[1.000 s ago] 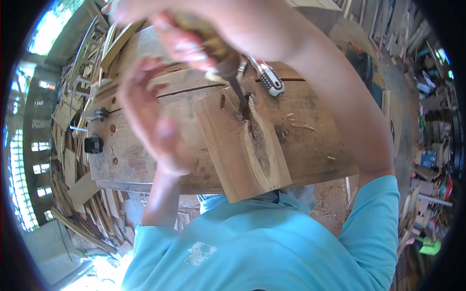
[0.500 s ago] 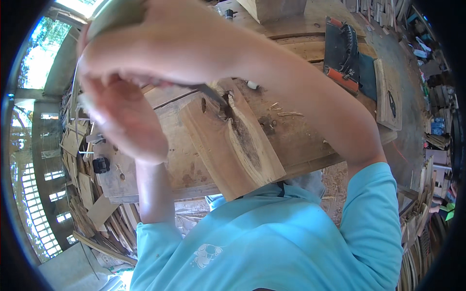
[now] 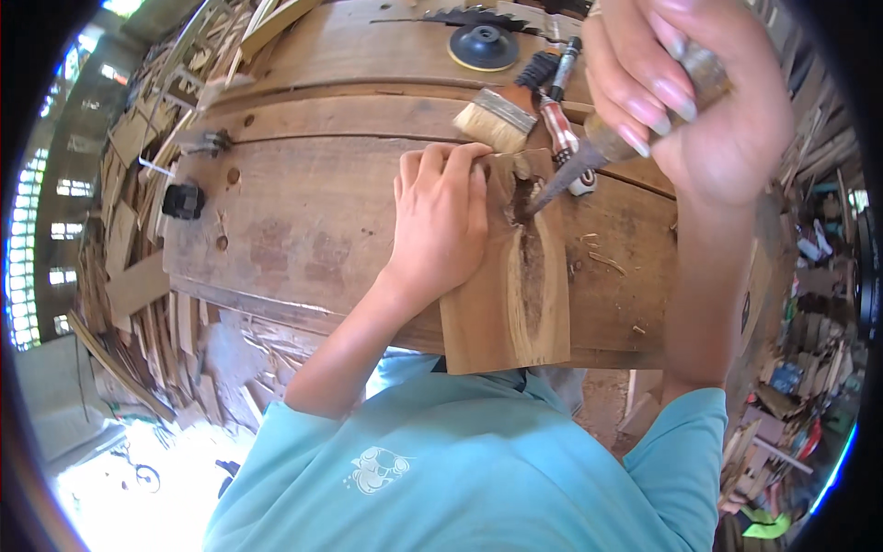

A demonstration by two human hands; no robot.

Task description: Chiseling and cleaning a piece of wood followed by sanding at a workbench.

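A wooden board (image 3: 483,317) with a dark, rough hollow along its grain lies on the workbench, its near end over the front edge. My left hand (image 3: 437,225) holds the board's left side near the far end, fingers bent over it and close together. My right hand (image 3: 727,120), raised at the right, is closed round the worn handle of a chisel (image 3: 566,175). The chisel slants down to the left, and its tip meets the dark hollow. Beyond the board lie a paintbrush (image 3: 497,115) and a red-and-white handled tool (image 3: 559,133).
The workbench (image 3: 294,212) carries a round black pad (image 3: 483,48), a toothed saw blade (image 3: 478,17) and a small black object (image 3: 182,201). Wood shavings (image 3: 605,262) are scattered right of the board. Scrap wood (image 3: 156,313) is stacked at the left.
My right hand has swung from the upper left to the upper right, and the chisel now slants in from the right. My left hand has come down onto the board. The view has turned.
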